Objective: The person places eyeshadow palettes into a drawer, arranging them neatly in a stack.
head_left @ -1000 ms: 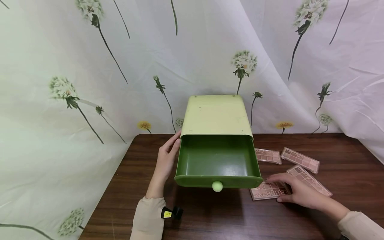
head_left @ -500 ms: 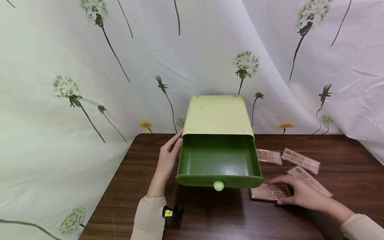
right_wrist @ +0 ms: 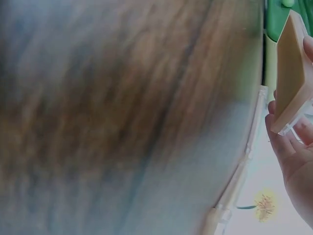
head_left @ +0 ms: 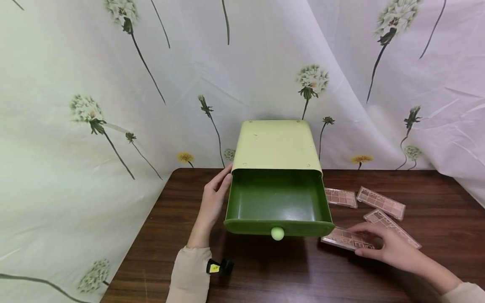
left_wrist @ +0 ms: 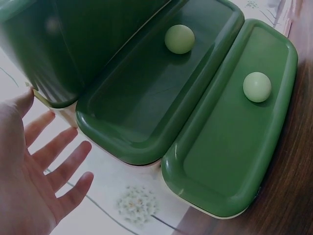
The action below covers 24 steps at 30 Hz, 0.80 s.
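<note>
A pale yellow-green desk drawer cabinet [head_left: 276,145] stands on the table, its green top drawer [head_left: 246,226] pulled out and bare inside. My left hand [head_left: 211,200] rests against the cabinet's left side; in the left wrist view its fingers [left_wrist: 63,166] are spread and extended. To the right of the drawer, my right hand [head_left: 392,250] pinches an eyeshadow palette [head_left: 342,239] between thumb and fingers. The right wrist view has this palette [right_wrist: 291,73] tilted and raised off the table. My fingers partly cover its right end.
Behind the right hand lie more eyeshadow palettes: one [head_left: 341,198] beside the cabinet, one [head_left: 380,203] farther right, one [head_left: 392,227] nearer the hand. Two lower drawers [left_wrist: 161,93] with round knobs are closed. A dandelion-print cloth [head_left: 170,84] hangs behind the table [head_left: 265,273].
My right hand has lifted the front palette from the table and shifted it slightly right. The left hand keeps its place on the cabinet. The head view has drifted slightly.
</note>
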Each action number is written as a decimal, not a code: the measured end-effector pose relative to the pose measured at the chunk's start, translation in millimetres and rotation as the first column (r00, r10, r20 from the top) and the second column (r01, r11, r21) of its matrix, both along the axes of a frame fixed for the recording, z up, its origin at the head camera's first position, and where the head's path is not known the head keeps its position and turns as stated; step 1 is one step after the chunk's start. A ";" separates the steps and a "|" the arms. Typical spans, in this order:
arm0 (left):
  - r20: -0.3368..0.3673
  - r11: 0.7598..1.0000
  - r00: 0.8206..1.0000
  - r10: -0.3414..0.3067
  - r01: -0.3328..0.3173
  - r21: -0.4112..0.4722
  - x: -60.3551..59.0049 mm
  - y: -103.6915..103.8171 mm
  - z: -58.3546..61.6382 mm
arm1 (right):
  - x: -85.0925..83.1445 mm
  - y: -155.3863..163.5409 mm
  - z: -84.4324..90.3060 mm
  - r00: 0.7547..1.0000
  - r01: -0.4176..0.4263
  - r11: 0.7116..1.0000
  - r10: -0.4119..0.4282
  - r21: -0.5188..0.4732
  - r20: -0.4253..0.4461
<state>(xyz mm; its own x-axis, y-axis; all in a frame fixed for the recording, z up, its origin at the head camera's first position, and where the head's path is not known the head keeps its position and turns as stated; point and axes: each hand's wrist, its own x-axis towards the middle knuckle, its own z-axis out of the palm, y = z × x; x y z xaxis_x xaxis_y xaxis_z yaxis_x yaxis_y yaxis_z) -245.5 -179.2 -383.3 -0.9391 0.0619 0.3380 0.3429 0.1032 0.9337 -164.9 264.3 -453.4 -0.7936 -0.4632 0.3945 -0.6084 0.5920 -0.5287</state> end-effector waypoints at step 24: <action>-0.005 1.000 1.000 0.014 -0.014 -0.007 2.1 3.3 3.2 | 40.0 12.4 44.1 0.988 0.109 0.986 -0.121 -0.124 -0.096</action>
